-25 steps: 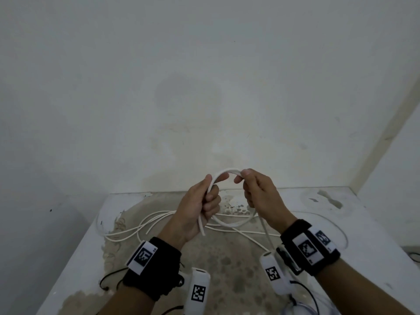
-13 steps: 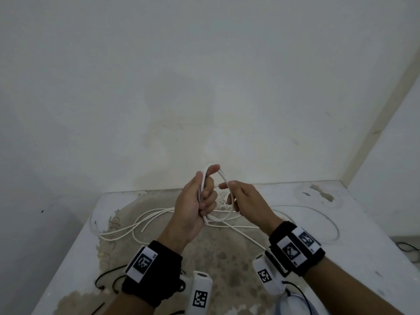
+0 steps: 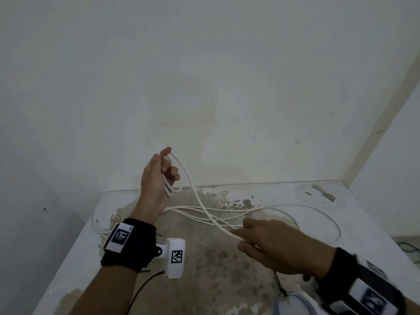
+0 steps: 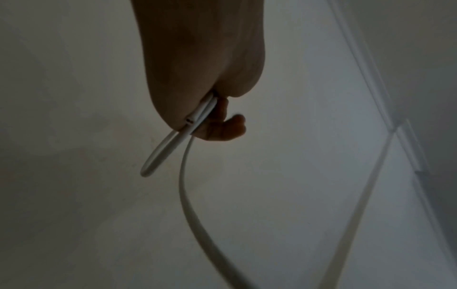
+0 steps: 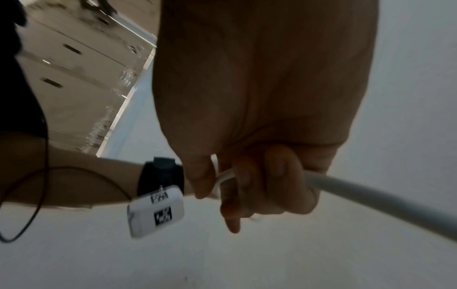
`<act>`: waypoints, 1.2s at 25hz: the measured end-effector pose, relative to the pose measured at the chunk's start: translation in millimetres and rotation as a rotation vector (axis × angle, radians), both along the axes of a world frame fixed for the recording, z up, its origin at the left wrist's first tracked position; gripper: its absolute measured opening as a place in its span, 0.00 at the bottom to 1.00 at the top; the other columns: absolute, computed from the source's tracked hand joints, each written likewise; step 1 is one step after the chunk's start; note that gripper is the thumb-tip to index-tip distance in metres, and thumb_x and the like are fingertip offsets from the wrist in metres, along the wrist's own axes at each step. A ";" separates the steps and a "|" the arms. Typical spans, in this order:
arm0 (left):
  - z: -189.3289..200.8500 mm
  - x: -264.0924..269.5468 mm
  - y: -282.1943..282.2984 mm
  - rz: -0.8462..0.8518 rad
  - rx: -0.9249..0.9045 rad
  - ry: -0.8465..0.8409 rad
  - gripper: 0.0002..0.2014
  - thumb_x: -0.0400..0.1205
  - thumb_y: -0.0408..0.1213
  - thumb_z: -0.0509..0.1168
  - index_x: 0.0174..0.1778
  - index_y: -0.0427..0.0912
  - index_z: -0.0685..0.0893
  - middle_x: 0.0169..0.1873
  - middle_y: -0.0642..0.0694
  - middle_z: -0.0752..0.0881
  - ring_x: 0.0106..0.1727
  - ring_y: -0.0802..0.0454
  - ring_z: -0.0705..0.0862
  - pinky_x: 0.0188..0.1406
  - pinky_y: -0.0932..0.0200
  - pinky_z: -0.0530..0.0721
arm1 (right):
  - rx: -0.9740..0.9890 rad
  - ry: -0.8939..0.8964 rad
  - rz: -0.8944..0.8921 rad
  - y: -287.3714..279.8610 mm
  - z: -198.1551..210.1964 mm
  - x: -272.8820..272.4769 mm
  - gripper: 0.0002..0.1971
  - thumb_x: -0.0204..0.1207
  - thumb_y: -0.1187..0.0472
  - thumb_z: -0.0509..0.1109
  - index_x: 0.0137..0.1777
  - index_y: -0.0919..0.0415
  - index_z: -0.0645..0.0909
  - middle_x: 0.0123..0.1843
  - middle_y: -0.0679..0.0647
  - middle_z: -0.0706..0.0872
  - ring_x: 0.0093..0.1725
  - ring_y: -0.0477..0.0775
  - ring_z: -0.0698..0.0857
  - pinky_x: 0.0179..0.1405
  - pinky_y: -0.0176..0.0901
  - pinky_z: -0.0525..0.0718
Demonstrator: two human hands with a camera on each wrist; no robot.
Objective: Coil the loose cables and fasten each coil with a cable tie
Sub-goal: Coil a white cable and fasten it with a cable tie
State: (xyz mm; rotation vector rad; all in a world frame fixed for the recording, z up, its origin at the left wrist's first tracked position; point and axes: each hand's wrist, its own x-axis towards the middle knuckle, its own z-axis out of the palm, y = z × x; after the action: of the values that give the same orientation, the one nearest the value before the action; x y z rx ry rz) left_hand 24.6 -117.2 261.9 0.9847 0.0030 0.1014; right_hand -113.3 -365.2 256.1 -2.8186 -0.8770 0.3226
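A long white cable [image 3: 200, 201] lies in loose strands across the stained table [image 3: 375, 235]. My left hand [image 3: 163, 171] is raised above the table's far left part and grips a small coil of that cable, with the cut end and a short loop [image 4: 158, 156] sticking out below the fist. From there the cable runs down and right to my right hand [image 3: 247, 237], which is lower and nearer me, fingers curled round the cable [image 5: 371, 197]. No cable tie shows in any view.
Loose cable loops [image 3: 322, 214] spread over the table's right side and left edge. A wall [image 3: 204, 87] rises straight behind the table. A thin black wire [image 3: 145, 285] trails by my left forearm. A coiled bluish cable [image 3: 288, 303] sits at the near edge.
My hands were together at the loop; now the right hand has slid down and right along the cable toward me, while the left hand stays up holding the coil.
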 end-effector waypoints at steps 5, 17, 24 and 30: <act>7.2 -32.2 -42.6 -0.255 0.179 -0.016 0.18 0.92 0.42 0.46 0.62 0.41 0.80 0.28 0.49 0.83 0.38 0.45 0.92 0.35 0.54 0.90 | 0.292 -0.326 0.173 22.9 56.9 3.2 0.13 0.86 0.53 0.63 0.65 0.47 0.85 0.48 0.42 0.82 0.40 0.42 0.82 0.36 0.36 0.78; 11.2 -58.0 -50.5 -0.799 -0.018 0.110 0.20 0.87 0.45 0.51 0.57 0.37 0.84 0.20 0.54 0.64 0.13 0.62 0.55 0.14 0.67 0.53 | 0.994 -0.170 -0.365 -7.4 11.5 80.3 0.10 0.85 0.50 0.67 0.45 0.46 0.88 0.35 0.47 0.85 0.28 0.41 0.72 0.31 0.38 0.70; 20.5 -40.1 -32.7 -0.517 -0.311 -0.021 0.12 0.87 0.42 0.52 0.52 0.42 0.79 0.22 0.53 0.65 0.17 0.58 0.56 0.12 0.69 0.57 | 0.961 -0.008 -0.487 -17.1 -44.4 76.6 0.16 0.91 0.55 0.57 0.62 0.50 0.88 0.36 0.49 0.82 0.27 0.38 0.75 0.31 0.27 0.72; 24.9 -11.0 12.3 -0.193 -0.283 -0.060 0.15 0.91 0.43 0.47 0.53 0.44 0.79 0.21 0.55 0.68 0.17 0.59 0.63 0.12 0.69 0.61 | 0.491 0.056 -0.341 -43.7 -51.1 66.8 0.16 0.90 0.52 0.57 0.62 0.52 0.87 0.37 0.55 0.84 0.35 0.52 0.80 0.38 0.39 0.74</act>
State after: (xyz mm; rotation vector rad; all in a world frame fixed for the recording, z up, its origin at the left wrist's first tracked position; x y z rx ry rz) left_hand 13.6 -105.0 286.9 0.6947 -0.1296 -0.0462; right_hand -46.4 -409.0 205.0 -2.4217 -0.3814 0.1144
